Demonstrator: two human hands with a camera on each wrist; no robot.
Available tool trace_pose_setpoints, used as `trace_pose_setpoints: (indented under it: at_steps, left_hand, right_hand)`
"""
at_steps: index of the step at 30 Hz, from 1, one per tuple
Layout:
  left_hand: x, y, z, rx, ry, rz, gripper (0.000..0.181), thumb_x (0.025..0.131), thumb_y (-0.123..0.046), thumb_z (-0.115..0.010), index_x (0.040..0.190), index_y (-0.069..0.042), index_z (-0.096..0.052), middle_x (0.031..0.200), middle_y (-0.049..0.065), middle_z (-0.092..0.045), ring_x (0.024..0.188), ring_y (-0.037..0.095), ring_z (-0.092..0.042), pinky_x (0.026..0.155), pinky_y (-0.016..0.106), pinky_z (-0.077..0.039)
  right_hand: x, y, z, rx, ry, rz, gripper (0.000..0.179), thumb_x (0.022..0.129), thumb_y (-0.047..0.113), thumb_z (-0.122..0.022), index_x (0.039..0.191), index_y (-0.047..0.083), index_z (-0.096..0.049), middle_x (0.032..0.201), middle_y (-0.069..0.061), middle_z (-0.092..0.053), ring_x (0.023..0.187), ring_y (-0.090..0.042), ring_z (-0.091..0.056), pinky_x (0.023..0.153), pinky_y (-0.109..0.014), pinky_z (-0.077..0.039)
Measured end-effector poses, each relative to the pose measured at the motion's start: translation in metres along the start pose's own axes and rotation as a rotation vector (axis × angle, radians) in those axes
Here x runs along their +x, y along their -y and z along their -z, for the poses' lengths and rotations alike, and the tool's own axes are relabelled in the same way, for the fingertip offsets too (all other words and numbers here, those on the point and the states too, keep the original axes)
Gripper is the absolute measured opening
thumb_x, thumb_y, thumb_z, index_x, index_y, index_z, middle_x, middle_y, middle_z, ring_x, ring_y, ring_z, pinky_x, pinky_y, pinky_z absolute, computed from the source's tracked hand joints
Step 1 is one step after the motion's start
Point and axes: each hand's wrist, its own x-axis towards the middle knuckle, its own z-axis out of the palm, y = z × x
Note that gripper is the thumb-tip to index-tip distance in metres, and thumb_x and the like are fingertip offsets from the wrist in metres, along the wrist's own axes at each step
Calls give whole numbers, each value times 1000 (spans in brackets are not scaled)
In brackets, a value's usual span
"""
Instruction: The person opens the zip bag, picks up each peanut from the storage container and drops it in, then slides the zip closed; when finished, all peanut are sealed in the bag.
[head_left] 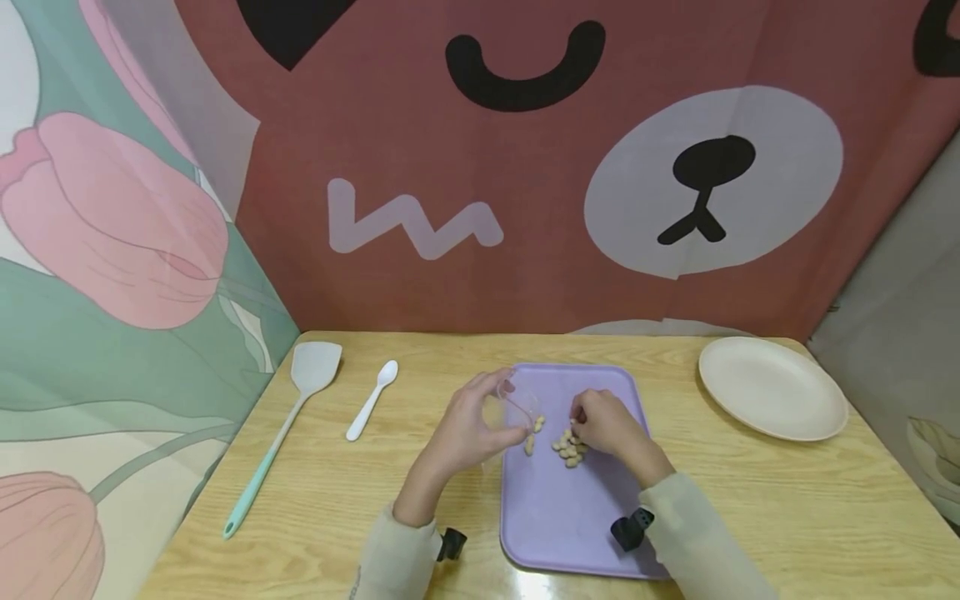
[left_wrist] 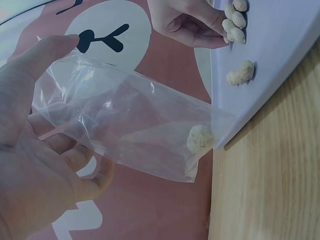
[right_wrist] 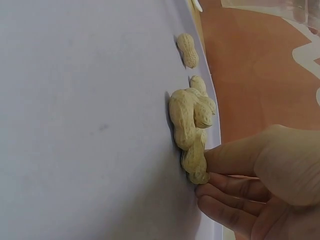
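My left hand (head_left: 472,427) holds a clear plastic bag (left_wrist: 135,117) open between thumb and fingers, over the left edge of a purple tray (head_left: 573,525). One peanut (left_wrist: 200,139) sits low in the bag. On the tray, my right hand (head_left: 611,427) is at the far side of a small heap of unshelled peanuts (head_left: 572,455). In the right wrist view its thumb and fingertips pinch the end of a peanut (right_wrist: 195,162); the fingers' far sides are hidden. A couple of loose peanuts (head_left: 529,446) lie left of the heap, partly beneath the bag.
To the left lie a white spoon (head_left: 372,400) and a spatula (head_left: 281,433) with a pale green handle end. A cream plate (head_left: 772,387) stands at the back right of the wooden table (head_left: 765,500). Behind the table hangs a printed cloth (head_left: 450,292).
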Motion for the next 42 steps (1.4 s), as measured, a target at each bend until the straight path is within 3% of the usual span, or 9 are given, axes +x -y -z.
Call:
trace_pose_setpoints:
  at_steps: [6, 14, 22, 33, 42]
  left_hand:
    - [2, -1, -2, -17, -1, -15, 72, 73, -15, -83, 138, -2, -55, 107, 6, -63, 102, 29, -61, 92, 53, -47]
    - [1, -1, -5, 11, 0, 0, 73, 73, -17, -84, 139, -5, -55, 108, 3, -63, 103, 20, -59, 93, 50, -47]
    - [0, -3, -5, 14, 24, 54, 74, 74, -19, -84, 141, -8, -54, 111, 1, -62, 105, 18, -58, 96, 45, -46]
    - [-1, -5, -7, 12, 28, 68, 74, 74, -19, -83, 141, -7, -54, 112, 1, -62, 108, 18, -58, 98, 44, -45]
    - [-1, -6, -7, 2, 24, 51, 73, 75, -20, -84, 140, -7, -54, 111, 1, -63, 106, 18, -59, 96, 46, -46]
  right_hand:
    - [-1, 0, -1, 19, -3, -12, 10, 79, -2, -74, 78, 6, -68, 68, 2, -59, 64, -15, -54, 60, -32, -48]
    - [-5, 0, 0, 31, -26, 7, 9, 79, -3, -74, 78, 5, -69, 68, 1, -60, 62, -14, -54, 58, -32, -48]
    - [-6, 6, 8, 31, -32, -6, 4, 83, -1, -74, 86, 1, -72, 76, -3, -65, 70, -16, -59, 63, -34, -52]
    - [-10, 25, 30, 37, -156, 114, 10, 82, -1, -70, 91, -3, -73, 84, -9, -71, 79, -23, -68, 70, -40, -56]
    - [-15, 42, 45, 5, -234, 203, 6, 84, 0, -71, 89, 0, -74, 78, -3, -63, 68, -12, -56, 61, -32, -50]
